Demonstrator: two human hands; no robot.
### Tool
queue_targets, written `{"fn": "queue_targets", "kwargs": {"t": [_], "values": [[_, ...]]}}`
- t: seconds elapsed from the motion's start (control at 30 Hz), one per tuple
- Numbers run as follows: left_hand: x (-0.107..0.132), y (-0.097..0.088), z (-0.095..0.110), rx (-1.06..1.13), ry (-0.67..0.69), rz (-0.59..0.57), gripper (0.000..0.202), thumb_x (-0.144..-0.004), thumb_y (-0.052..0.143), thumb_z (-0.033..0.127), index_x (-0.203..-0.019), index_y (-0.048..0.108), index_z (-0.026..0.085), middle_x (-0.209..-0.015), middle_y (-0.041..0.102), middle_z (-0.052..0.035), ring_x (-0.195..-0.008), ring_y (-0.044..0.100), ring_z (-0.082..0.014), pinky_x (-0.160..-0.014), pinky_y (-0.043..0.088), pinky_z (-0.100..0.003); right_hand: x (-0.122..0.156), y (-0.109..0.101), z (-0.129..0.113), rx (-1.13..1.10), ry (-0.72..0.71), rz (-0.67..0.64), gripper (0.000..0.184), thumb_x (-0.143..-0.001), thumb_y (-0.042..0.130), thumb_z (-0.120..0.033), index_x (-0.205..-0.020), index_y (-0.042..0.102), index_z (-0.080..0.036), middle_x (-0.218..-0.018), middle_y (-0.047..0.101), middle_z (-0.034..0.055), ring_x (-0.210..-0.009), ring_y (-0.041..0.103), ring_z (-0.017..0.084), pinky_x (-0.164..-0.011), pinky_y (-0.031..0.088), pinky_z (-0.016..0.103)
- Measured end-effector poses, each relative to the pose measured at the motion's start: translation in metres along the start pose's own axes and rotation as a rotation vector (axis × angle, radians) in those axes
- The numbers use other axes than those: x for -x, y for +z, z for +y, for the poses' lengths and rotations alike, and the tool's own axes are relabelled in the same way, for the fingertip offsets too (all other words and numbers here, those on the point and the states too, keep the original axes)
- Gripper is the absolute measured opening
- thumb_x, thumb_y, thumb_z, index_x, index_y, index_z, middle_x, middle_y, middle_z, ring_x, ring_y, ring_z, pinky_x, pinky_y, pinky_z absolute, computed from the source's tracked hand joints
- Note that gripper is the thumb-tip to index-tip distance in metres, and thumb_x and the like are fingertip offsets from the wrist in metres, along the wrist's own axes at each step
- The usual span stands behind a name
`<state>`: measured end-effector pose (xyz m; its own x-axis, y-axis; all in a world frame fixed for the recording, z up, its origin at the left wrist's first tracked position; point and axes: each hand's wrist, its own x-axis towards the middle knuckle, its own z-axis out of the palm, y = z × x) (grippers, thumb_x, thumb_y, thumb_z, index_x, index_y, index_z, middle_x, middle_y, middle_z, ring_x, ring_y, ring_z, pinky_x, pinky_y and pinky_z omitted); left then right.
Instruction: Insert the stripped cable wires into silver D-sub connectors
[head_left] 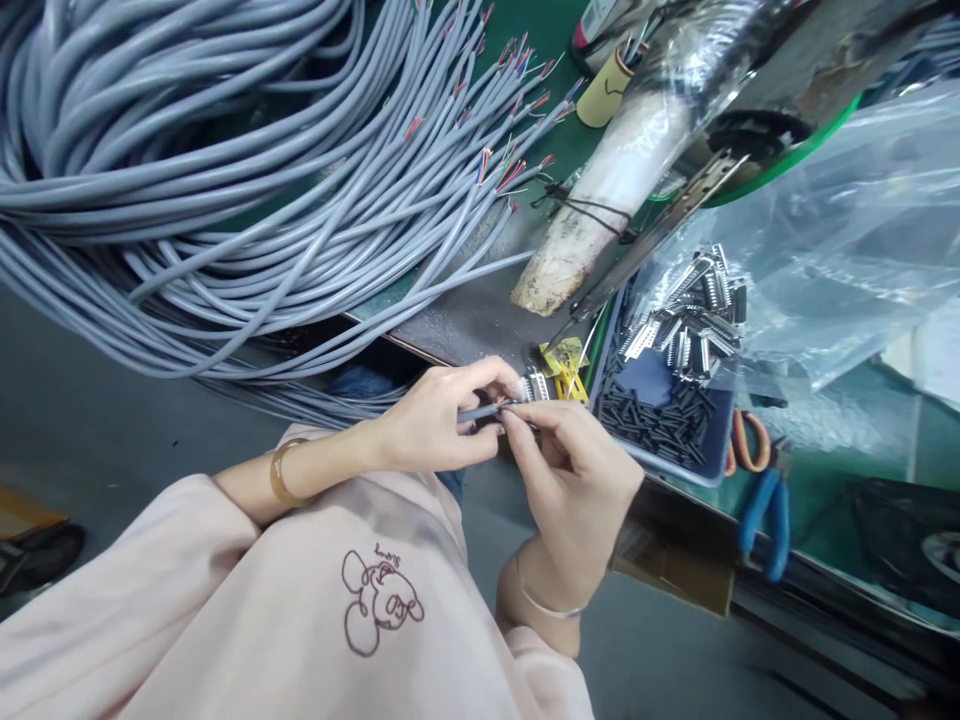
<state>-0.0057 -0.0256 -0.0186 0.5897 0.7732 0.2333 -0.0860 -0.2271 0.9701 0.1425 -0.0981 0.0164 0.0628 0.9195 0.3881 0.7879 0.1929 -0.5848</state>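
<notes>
My left hand (431,420) is closed around the end of a grey cable (478,412), holding it between thumb and fingers. Close against it, my right hand (577,470) pinches the thin wires (506,404) coming out of that cable end. The fingertips partly hide the wires. Just beyond both hands, at the bench edge, sits a metal connector (535,386) with a row of contacts, beside a yellow holder (571,384). Whether the wires touch the connector I cannot tell.
A large bundle of grey cables (225,180) with stripped coloured ends lies at left. A blue tray (652,455) holds connectors (694,320) and short black tubes (660,415). Right of it are orange-handled scissors (750,440) and blue-handled pliers (766,510). A wrapped white tube (600,200) overhangs the bench.
</notes>
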Motion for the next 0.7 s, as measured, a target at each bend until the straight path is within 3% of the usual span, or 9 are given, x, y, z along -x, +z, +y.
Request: {"fn": "queue_targets", "kwargs": {"t": [0.1, 0.2, 0.3, 0.4, 0.53, 0.6, 0.7], "values": [[0.001, -0.002, 0.000, 0.224, -0.106, -0.061, 0.030, -0.070, 0.059, 0.008, -0.098, 0.056, 0.017, -0.082, 0.060, 0.0042, -0.045, 0.034, -0.0008, -0.043, 0.030, -0.016, 0.004, 0.001, 0.004, -0.017, -0.037, 0.057, 0.011, -0.090, 0.073, -0.015, -0.095, 0.074, -0.024, -0.077, 0.069, -0.0041, -0.063, 0.060, 0.008, -0.060, 0.047, 0.021], [0.003, -0.006, 0.000, 0.365, -0.143, -0.067, 0.019, -0.074, 0.060, 0.016, -0.092, 0.059, 0.016, -0.090, 0.061, -0.0014, -0.050, 0.038, -0.0025, -0.046, 0.032, -0.020, 0.010, -0.001, 0.011, -0.054, 0.038, 0.283, 0.030, -0.088, 0.077, -0.021, -0.116, 0.075, -0.029, -0.077, 0.068, -0.0055, -0.047, 0.037, 0.005, -0.047, 0.033, 0.022], [0.005, -0.006, 0.000, 0.433, -0.208, -0.069, 0.012, -0.080, 0.065, 0.024, -0.088, 0.062, 0.015, -0.087, 0.060, -0.0029, -0.054, 0.042, -0.0051, -0.049, 0.035, -0.021, 0.011, -0.002, 0.015, -0.048, 0.167, 0.257, 0.032, -0.087, 0.077, -0.026, -0.119, 0.075, -0.028, -0.077, 0.071, -0.0042, -0.044, 0.029, 0.004, -0.044, 0.029, 0.023], [0.006, -0.003, 0.000, 0.405, -0.210, -0.010, 0.012, -0.078, 0.071, 0.023, -0.084, 0.063, 0.016, -0.084, 0.060, -0.0021, -0.057, 0.044, -0.0056, -0.053, 0.038, -0.021, 0.007, 0.001, 0.014, -0.126, 0.275, 0.170, 0.017, -0.086, 0.077, -0.031, -0.101, 0.080, -0.024, -0.064, 0.067, -0.0041, -0.043, 0.041, 0.006, -0.044, 0.036, 0.022], [0.004, 0.000, 0.003, 0.440, -0.183, 0.022, 0.010, -0.075, 0.072, 0.019, -0.077, 0.063, 0.016, -0.085, 0.062, -0.0026, -0.064, 0.052, -0.0071, -0.059, 0.043, -0.021, 0.005, 0.007, 0.012, -0.423, 0.400, 0.184, 0.017, -0.084, 0.079, -0.039, -0.094, 0.081, -0.025, -0.075, 0.077, 0.0001, -0.057, 0.067, 0.012, -0.053, 0.053, 0.022], [0.002, -0.001, 0.006, 0.470, -0.211, 0.018, 0.012, -0.073, 0.071, 0.017, -0.073, 0.059, 0.016, -0.083, 0.062, -0.0025, -0.066, 0.054, -0.0078, -0.060, 0.045, -0.020, 0.006, 0.009, 0.012, -0.513, 0.418, 0.166, 0.017, -0.083, 0.080, -0.040, -0.093, 0.082, -0.026, -0.075, 0.078, -0.0003, -0.057, 0.069, 0.012, -0.054, 0.056, 0.022], [-0.001, -0.002, 0.009, 0.485, -0.305, 0.020, 0.016, -0.071, 0.070, 0.017, -0.071, 0.055, 0.016, -0.078, 0.059, -0.0003, -0.059, 0.047, -0.0053, -0.054, 0.040, -0.019, 0.007, 0.011, 0.012, -0.463, 0.394, 0.202, 0.013, -0.085, 0.079, -0.033, -0.097, 0.082, -0.029, -0.078, 0.079, -0.0017, -0.055, 0.068, 0.010, -0.052, 0.054, 0.019]]}}
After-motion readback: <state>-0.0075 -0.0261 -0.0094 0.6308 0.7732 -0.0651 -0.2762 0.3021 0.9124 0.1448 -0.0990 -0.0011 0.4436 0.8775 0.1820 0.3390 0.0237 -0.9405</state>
